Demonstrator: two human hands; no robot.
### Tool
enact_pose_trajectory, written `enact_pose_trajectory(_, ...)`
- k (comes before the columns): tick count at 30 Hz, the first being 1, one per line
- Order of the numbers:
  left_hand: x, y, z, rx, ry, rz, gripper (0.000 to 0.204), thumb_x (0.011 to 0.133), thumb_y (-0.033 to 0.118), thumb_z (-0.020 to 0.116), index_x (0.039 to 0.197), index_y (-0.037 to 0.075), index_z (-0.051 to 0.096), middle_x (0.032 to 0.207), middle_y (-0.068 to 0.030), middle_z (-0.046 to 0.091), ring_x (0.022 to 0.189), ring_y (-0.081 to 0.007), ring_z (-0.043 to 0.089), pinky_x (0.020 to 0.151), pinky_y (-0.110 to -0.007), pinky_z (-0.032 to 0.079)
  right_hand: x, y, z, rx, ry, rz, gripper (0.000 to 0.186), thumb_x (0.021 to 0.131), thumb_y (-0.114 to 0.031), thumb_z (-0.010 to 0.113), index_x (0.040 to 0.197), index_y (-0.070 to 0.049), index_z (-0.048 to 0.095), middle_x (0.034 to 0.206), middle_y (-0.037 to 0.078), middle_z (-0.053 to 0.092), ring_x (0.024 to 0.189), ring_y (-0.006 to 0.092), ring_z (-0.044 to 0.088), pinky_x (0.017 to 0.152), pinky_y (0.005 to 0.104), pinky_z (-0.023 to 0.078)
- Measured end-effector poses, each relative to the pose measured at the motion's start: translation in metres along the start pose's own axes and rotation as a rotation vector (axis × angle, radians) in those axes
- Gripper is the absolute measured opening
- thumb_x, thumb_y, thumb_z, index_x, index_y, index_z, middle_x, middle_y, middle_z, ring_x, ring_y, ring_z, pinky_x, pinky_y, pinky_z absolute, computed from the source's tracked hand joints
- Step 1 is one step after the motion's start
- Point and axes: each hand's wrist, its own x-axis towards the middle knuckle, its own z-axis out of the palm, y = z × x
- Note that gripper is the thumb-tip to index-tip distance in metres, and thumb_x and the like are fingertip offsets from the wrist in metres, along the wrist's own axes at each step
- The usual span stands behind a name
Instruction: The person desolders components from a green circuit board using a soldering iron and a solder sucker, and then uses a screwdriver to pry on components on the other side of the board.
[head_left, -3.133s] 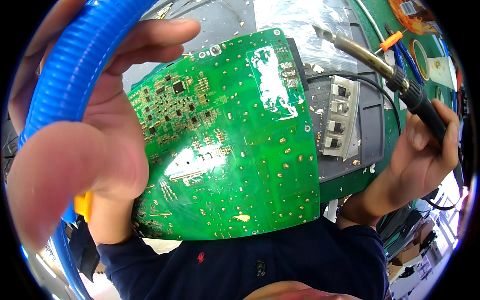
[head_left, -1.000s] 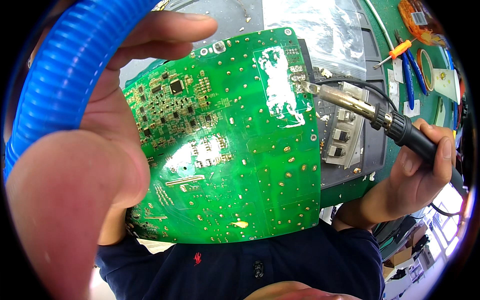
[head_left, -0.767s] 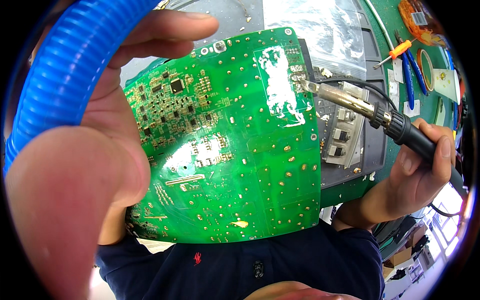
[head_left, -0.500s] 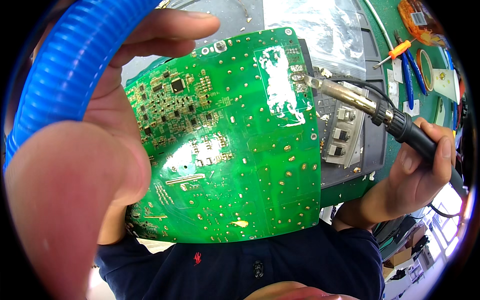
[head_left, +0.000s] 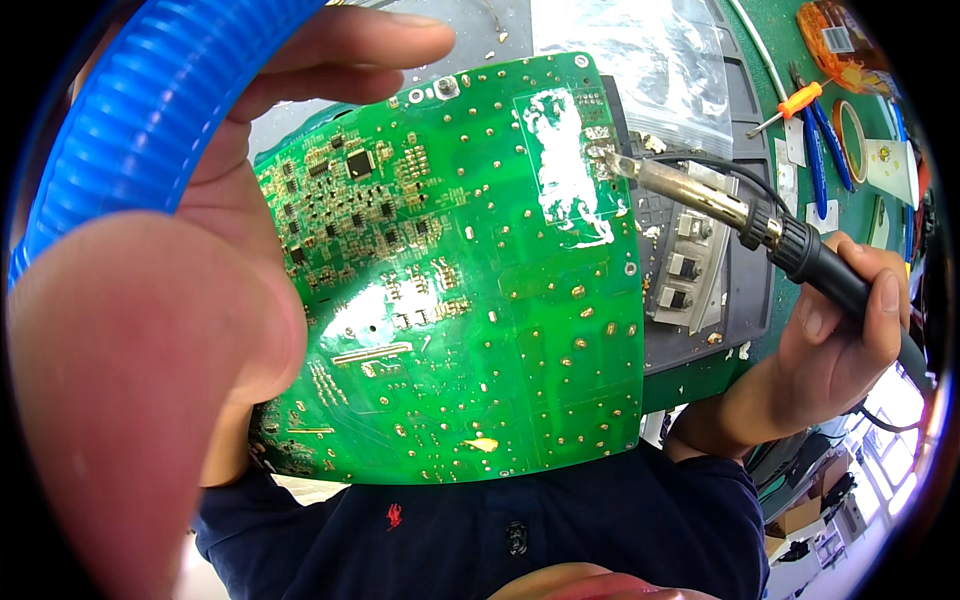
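A large green circuit board point(head_left: 540, 350) lies solder side up, its near edge against my dark shirt. My right hand point(head_left: 850, 310) is closed round the black handle of a soldering iron point(head_left: 700, 190), whose tip is at the solder pads point(head_left: 600, 150) by the board's upper right edge. Close to the camera, my left hand point(head_left: 215, 190) has its thumb in front of a blue ribbed hose point(head_left: 120, 120) and its fingers behind it, pointing right over the board's far edge. That hand hides the board's left edge.
Under the board is a dark grey tray point(head_left: 690, 350) with a clear plastic bag point(head_left: 640, 70) and a strip of small black components point(head_left: 685, 270). On the green mat to the right are an orange-handled screwdriver point(head_left: 798, 102), blue-handled pliers point(head_left: 825, 150) and a tape roll point(head_left: 850, 140).
The board has shifted slightly right, and the iron's tip has moved a little with it. My left hand's fingers have moved slightly right and its thumb slightly up.
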Motion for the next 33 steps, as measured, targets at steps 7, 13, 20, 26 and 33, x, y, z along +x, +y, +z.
enact_pose_trajectory(7, -0.0007, -0.0004, 0.0006, 0.030, 0.011, 0.014, 0.101, 0.067, 0.082, 0.029, 0.133, 0.007, 0.045, 0.132, -0.0304, 0.044, 0.093, -0.0363, 0.065, 0.077, -0.038, 0.055, 0.0021, -0.0018, -0.0052, 0.070, -0.048, 0.084, 0.038, 0.091, -0.023, 0.041, 0.084, 0.011, 0.057, 0.067, 0.016, 0.053, 0.041, 0.0092, 0.039, 0.042, 0.0201, 0.031)
enact_pose_trajectory(13, 0.0007, -0.0004, 0.0012, 0.043, 0.014, 0.018, 0.101, 0.067, 0.082, 0.030, 0.133, 0.006, 0.045, 0.132, -0.0302, 0.044, 0.093, -0.0362, 0.065, 0.077, -0.038, 0.055, 0.0017, -0.0031, -0.0034, 0.025, -0.011, 0.098, 0.038, 0.090, -0.025, 0.044, 0.085, 0.010, 0.058, 0.064, 0.015, 0.053, 0.041, 0.0091, 0.041, 0.042, 0.0197, 0.032)
enact_pose_trajectory(20, 0.0029, -0.0002, 0.0017, 0.043, 0.015, 0.010, 0.100, 0.068, 0.081, 0.030, 0.132, 0.006, 0.045, 0.131, -0.0301, 0.045, 0.093, -0.0361, 0.065, 0.078, -0.038, 0.055, 0.0018, -0.0051, -0.0047, 0.010, -0.055, 0.117, 0.040, 0.090, -0.026, 0.043, 0.086, 0.010, 0.059, 0.062, 0.013, 0.053, 0.042, 0.0094, 0.043, 0.042, 0.0196, 0.033)
enact_pose_trajectory(26, 0.0047, -0.0004, 0.0027, 0.045, 0.015, 0.001, 0.099, 0.069, 0.080, 0.030, 0.132, 0.005, 0.045, 0.130, -0.0301, 0.045, 0.093, -0.0361, 0.065, 0.078, -0.038, 0.054, 0.0017, -0.0031, -0.0043, 0.036, 0.001, 0.092, 0.042, 0.091, -0.027, 0.041, 0.086, 0.011, 0.058, 0.062, 0.013, 0.052, 0.043, 0.0101, 0.043, 0.042, 0.0196, 0.034)
enact_pose_trajectory(33, 0.0091, -0.0005, 0.0030, 0.047, 0.011, -0.006, 0.097, 0.070, 0.080, 0.031, 0.131, 0.005, 0.046, 0.130, -0.0300, 0.046, 0.094, -0.0361, 0.065, 0.079, -0.038, 0.054, 0.0027, 0.0018, -0.0071, 0.153, 0.023, 0.006, 0.045, 0.093, -0.027, 0.035, 0.095, 0.012, 0.055, 0.061, 0.012, 0.050, 0.046, 0.0105, 0.042, 0.046, 0.0207, 0.035)
